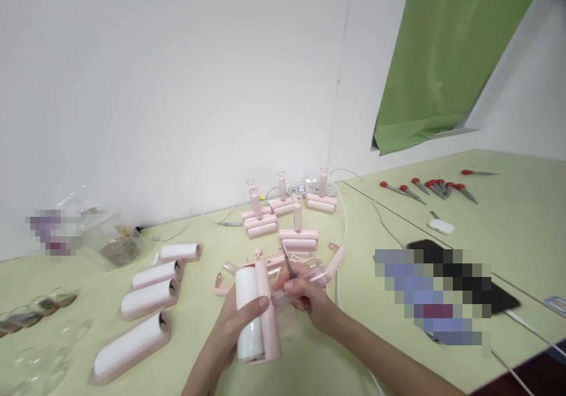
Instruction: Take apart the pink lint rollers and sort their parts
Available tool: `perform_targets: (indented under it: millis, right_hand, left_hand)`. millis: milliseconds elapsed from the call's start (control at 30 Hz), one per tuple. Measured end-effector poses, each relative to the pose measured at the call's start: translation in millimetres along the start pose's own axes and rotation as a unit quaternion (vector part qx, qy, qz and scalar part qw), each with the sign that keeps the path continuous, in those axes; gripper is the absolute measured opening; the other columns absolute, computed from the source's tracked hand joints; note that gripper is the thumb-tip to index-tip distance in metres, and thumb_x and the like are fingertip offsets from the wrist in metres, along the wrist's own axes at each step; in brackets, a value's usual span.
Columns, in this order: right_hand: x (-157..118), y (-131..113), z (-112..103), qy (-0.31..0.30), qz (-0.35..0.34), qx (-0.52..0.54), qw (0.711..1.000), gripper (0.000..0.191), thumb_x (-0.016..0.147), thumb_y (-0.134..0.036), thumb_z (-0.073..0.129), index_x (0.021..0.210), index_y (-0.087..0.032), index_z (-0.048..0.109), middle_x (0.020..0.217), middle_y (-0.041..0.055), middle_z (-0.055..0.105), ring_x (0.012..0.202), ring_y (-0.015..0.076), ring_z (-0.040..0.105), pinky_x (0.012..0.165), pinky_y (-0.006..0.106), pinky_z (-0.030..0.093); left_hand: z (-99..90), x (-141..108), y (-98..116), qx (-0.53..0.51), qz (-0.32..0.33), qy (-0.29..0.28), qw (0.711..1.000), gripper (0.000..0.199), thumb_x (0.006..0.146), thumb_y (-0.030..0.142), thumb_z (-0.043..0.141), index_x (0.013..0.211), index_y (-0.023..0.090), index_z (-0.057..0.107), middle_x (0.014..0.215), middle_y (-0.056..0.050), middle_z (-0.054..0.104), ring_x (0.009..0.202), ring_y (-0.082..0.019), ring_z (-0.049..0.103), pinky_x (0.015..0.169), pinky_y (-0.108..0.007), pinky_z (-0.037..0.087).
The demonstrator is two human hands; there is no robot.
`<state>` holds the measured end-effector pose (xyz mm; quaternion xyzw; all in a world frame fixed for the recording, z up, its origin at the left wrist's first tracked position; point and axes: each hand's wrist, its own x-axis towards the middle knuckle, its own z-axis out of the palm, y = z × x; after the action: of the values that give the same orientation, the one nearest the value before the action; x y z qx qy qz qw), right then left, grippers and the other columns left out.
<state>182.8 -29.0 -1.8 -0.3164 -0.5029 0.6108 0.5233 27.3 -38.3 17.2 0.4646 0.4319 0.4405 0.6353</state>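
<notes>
My left hand (pixel 232 328) is wrapped round a pale pink lint roller (pixel 269 331) with a white roll, thumb lying across its pink cover. The roller is held almost upright above the table. My right hand (pixel 309 299) is closed beside it, at the side where a clear pinkish handle joins the cover. From its fingers a thin dark tool (pixel 287 259) points up; its kind is hard to make out. Just beyond my hands lie loose pink and clear parts (pixel 335 263), including curved pieces, partly hidden by my hands.
Behind stand several lint rollers (pixel 299 237) with handles up. On the left lie several wrapped white rolls (pixel 132 346) and a clear plastic bag (pixel 115 246). Several red-ended tools (pixel 435 188), a white device (pixel 441 225), a black mat (pixel 499 296) and cables are on the right.
</notes>
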Motion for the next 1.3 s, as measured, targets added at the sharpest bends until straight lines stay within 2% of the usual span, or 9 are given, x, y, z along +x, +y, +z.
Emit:
perform_targets:
  millis: [233, 333, 400, 500, 600, 700, 833, 1033, 1300]
  right_hand:
    - [9, -12, -17, -0.032, 0.03, -0.004, 0.999, 0.026, 0.072, -0.038, 0.042, 0.055, -0.019, 0.046, 0.034, -0.01, 0.022, 0.031, 0.0056, 0.014, 0.034, 0.019, 0.015]
    - [13, -23, -21, -0.007, 0.002, -0.127, 0.992, 0.019, 0.07, -0.036, 0.052, 0.063, -0.02, 0.045, 0.045, -0.0082, 0.036, 0.037, 0.0063, 0.028, 0.039, 0.019, 0.023]
    - [15, -27, -24, 0.046, -0.017, -0.313, 0.949, 0.017, 0.068, -0.032, 0.057, 0.067, -0.021, 0.044, 0.054, -0.0063, 0.045, 0.045, 0.0088, 0.039, 0.044, 0.019, 0.027]
    - [18, -22, -32, 0.091, -0.004, -0.557, 0.825, 0.006, 0.072, -0.023, 0.051, 0.078, -0.022, 0.05, 0.067, -0.0024, 0.055, 0.056, 0.0138, 0.049, 0.047, 0.021, 0.025]
    - [22, -13, -41, 0.064, 0.019, -0.641, 0.764, 0.032, 0.071, -0.012, 0.045, 0.102, -0.021, 0.052, 0.089, 0.0033, 0.059, 0.066, 0.0165, 0.055, 0.047, 0.021, 0.025]
    - [22, -11, -44, 0.05, 0.035, -0.622, 0.781, 0.03, 0.077, -0.022, 0.044, 0.107, -0.02, 0.05, 0.092, 0.0056, 0.059, 0.071, 0.0188, 0.056, 0.048, 0.022, 0.031]
    - [17, -19, -32, 0.051, 0.0, -0.51, 0.859, 0.033, 0.088, -0.041, 0.029, 0.098, -0.022, 0.053, 0.078, 0.0028, 0.058, 0.068, 0.0185, 0.055, 0.055, 0.025, 0.038]
    - [2, -15, -4, -0.131, 0.017, -0.414, 0.901, 0.039, 0.088, -0.046, 0.032, 0.084, -0.021, 0.062, 0.05, -0.0045, 0.034, 0.048, 0.0124, 0.037, 0.048, 0.023, 0.03]
    - [0, -14, 1, -0.131, 0.026, -0.376, 0.917, 0.043, 0.087, -0.048, 0.033, 0.08, -0.02, 0.064, 0.049, -0.0049, 0.028, 0.046, 0.0108, 0.031, 0.043, 0.022, 0.022]
  left_hand:
    - [-35.5, -4, -8, -0.025, -0.107, -0.18, 0.977, 0.066, 0.045, 0.034, 0.076, 0.103, 0.017, 0.048, 0.064, 0.001, 0.058, 0.061, -0.019, 0.059, 0.054, -0.029, 0.047]
    - [-43.2, -2, -13, -0.088, -0.072, -0.141, 0.983, 0.058, 0.05, 0.04, 0.075, 0.095, 0.019, 0.044, 0.063, 0.001, 0.059, 0.055, -0.017, 0.059, 0.052, -0.03, 0.048]
    - [-39.8, 0, -13, -0.11, -0.03, -0.095, 0.989, 0.051, 0.056, 0.045, 0.071, 0.089, 0.018, 0.044, 0.069, -0.003, 0.061, 0.057, -0.017, 0.06, 0.054, -0.03, 0.048]
    - [-31.3, 3, -12, -0.082, 0.002, -0.058, 0.995, 0.043, 0.064, 0.04, 0.066, 0.093, 0.016, 0.045, 0.081, -0.008, 0.063, 0.064, -0.019, 0.061, 0.056, -0.031, 0.048]
    - [-29.0, 7, -14, -0.012, 0.05, 0.011, 0.999, 0.044, 0.065, 0.036, 0.066, 0.097, 0.016, 0.044, 0.087, -0.008, 0.062, 0.07, -0.02, 0.061, 0.063, -0.033, 0.048]
    - [-31.6, 10, -18, 0.131, 0.134, 0.11, 0.976, 0.037, 0.065, 0.035, 0.064, 0.093, 0.017, 0.045, 0.083, -0.003, 0.058, 0.075, -0.019, 0.058, 0.069, -0.033, 0.047]
    - [-30.8, 11, -17, 0.235, 0.205, 0.192, 0.93, 0.027, 0.069, 0.03, 0.059, 0.089, 0.019, 0.046, 0.077, 0.001, 0.054, 0.07, -0.016, 0.054, 0.068, -0.028, 0.045]
    - [-25.5, 5, -9, 0.271, 0.203, 0.169, 0.926, 0.026, 0.073, 0.029, 0.055, 0.094, 0.02, 0.044, 0.081, -0.001, 0.058, 0.074, -0.017, 0.057, 0.066, -0.027, 0.045]
    - [-28.3, 3, -19, 0.364, 0.223, 0.178, 0.887, 0.03, 0.074, 0.026, 0.054, 0.101, 0.023, 0.043, 0.087, -0.002, 0.061, 0.074, -0.017, 0.06, 0.065, -0.027, 0.046]
